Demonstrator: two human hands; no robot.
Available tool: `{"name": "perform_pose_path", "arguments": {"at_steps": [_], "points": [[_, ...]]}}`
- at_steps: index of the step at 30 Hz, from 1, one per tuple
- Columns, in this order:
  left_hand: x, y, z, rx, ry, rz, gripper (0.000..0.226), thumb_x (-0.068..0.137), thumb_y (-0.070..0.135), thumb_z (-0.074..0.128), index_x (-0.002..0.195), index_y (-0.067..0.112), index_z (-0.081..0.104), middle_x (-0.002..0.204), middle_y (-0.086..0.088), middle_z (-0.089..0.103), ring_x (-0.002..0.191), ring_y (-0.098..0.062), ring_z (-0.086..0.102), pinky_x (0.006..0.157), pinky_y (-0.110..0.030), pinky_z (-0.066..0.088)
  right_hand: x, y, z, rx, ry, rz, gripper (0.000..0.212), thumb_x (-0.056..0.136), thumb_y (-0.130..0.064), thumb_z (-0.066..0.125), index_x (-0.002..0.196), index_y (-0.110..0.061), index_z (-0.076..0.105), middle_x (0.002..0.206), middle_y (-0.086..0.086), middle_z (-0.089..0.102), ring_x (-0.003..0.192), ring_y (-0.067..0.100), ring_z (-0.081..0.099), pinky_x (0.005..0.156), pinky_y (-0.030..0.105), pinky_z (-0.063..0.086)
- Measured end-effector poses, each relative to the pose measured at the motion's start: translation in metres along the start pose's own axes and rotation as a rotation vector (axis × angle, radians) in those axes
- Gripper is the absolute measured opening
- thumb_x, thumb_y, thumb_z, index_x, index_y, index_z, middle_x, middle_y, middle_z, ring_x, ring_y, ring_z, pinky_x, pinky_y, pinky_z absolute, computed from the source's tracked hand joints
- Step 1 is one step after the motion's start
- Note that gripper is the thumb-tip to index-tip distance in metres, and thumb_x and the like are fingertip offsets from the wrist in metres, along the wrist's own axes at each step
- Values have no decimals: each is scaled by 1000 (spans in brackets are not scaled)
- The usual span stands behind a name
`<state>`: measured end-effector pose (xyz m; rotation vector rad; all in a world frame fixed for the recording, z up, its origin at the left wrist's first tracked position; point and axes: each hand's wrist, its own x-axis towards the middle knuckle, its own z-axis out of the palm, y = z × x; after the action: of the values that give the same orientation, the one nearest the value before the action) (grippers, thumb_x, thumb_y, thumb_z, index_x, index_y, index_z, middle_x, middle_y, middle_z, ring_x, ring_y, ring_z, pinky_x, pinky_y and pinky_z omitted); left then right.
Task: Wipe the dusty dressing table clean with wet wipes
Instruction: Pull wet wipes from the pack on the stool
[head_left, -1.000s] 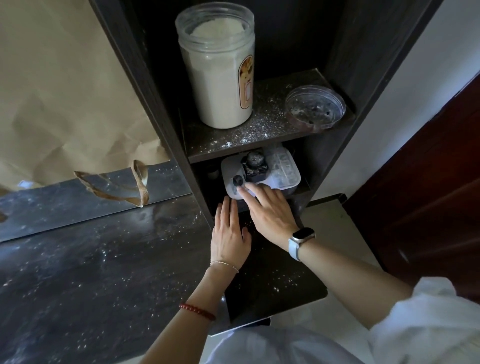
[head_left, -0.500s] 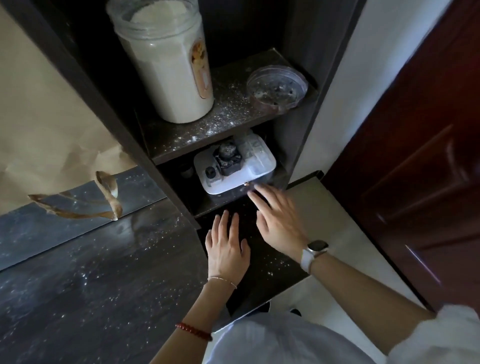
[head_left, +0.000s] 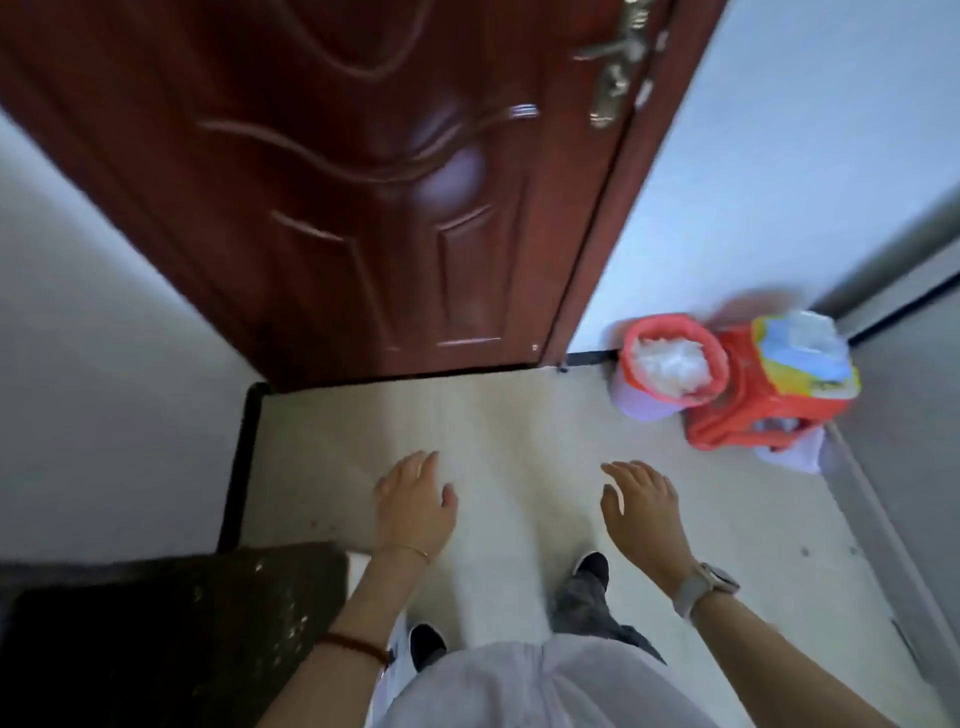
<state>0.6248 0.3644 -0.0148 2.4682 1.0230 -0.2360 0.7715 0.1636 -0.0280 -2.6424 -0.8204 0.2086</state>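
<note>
Only a dusty dark corner of the dressing table (head_left: 208, 613) shows at the lower left, speckled with white powder. My left hand (head_left: 413, 506) hovers over the pale floor just right of that corner, fingers apart and empty. My right hand (head_left: 641, 512), with a watch on the wrist, hangs over the floor further right, also spread and holding nothing. A colourful pack that looks like wet wipes (head_left: 802, 356) lies on a red stool (head_left: 743, 415) at the right wall, well beyond my right hand.
A dark red door (head_left: 363, 182) stands ahead with its handle (head_left: 615, 67) at the top. A small bin with a red liner (head_left: 667, 364), full of white waste, sits beside the stool. My feet (head_left: 589, 569) stand on the light floor (head_left: 509, 426).
The view has swung right, away from the shelves and the table top toward the door and floor. Both hands have left the table and now hang over the floor.
</note>
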Motion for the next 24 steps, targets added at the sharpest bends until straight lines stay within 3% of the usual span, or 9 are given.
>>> {"name": "perform_pose_path", "arguments": {"at_steps": [6,12,15,20,24], "points": [[78,196,54,86,-92,298,45,89,24,46,132,11,42,137,-9,44,127,-24,38,103,-37,30,13,159,-52,92,137,385,45,78,-29,35,98,-6,68,95,13,69,94,36,63,84,51,47],[108,394,104,136,-184,517,44,91,26,44,133,15,39,135,-7,44,123,-25,40,99,-38,33,24,284,-113,213,216,633,42,74,-27,39,93,-4,69,90,15,70,85,37,66,71,51,53],[122,458,116,142,-206,602,45,90,26,45,134,17,39,138,-5,43,126,-24,39,101,-38,32,42,333,-134,243,206,664,42,74,-27,38,90,-4,69,85,14,70,78,36,67,63,49,54],[167,536,138,125,-258,601,43,87,21,51,128,11,47,133,-12,47,121,-30,45,98,-39,36,96,399,-155,258,197,705,44,74,-28,35,93,-4,67,88,14,69,78,36,67,68,50,53],[225,598,165,103,-294,587,52,80,31,37,125,9,50,128,-14,51,117,-32,47,98,-40,39,157,457,-172,243,203,685,46,74,-28,34,95,-3,67,89,15,69,77,37,66,65,47,55]]}}
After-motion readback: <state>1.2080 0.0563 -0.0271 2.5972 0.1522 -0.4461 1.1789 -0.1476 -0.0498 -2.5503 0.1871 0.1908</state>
